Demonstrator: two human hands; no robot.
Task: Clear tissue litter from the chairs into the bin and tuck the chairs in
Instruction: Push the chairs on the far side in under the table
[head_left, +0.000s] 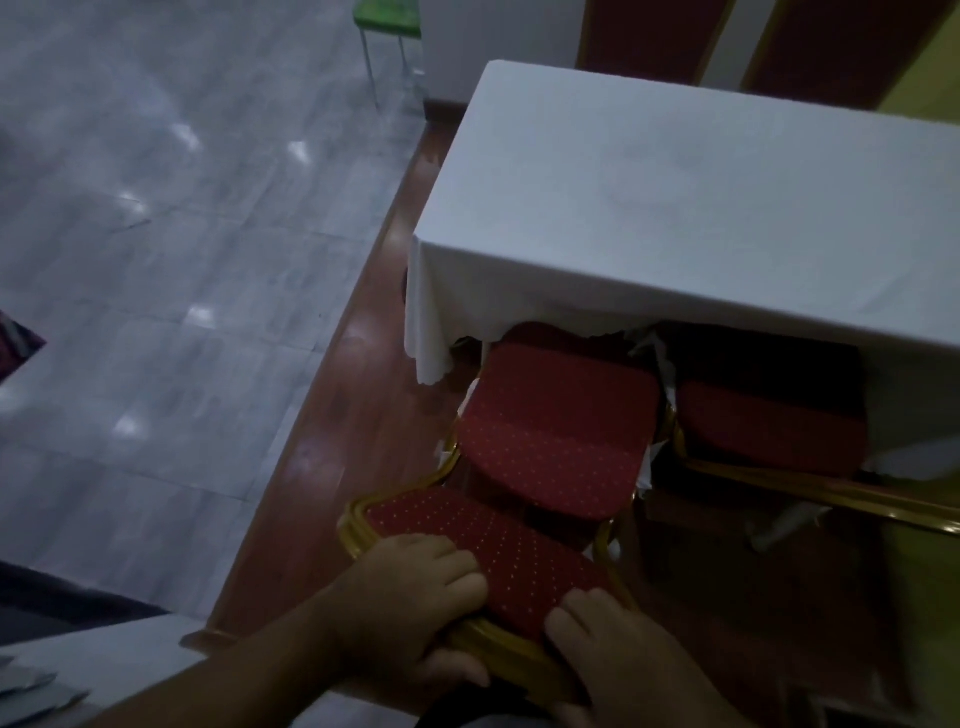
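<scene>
Your left hand (415, 597) and right hand (618, 654) both clamped the chair (556, 441) by its backrest top, likely to push it under the table (675, 208).

Gripping the red chair (550, 447) by its backrest top — left hand (410, 597) and right hand (618, 644) — seat partly beneath the white-clothed desk (675, 208).
</scene>
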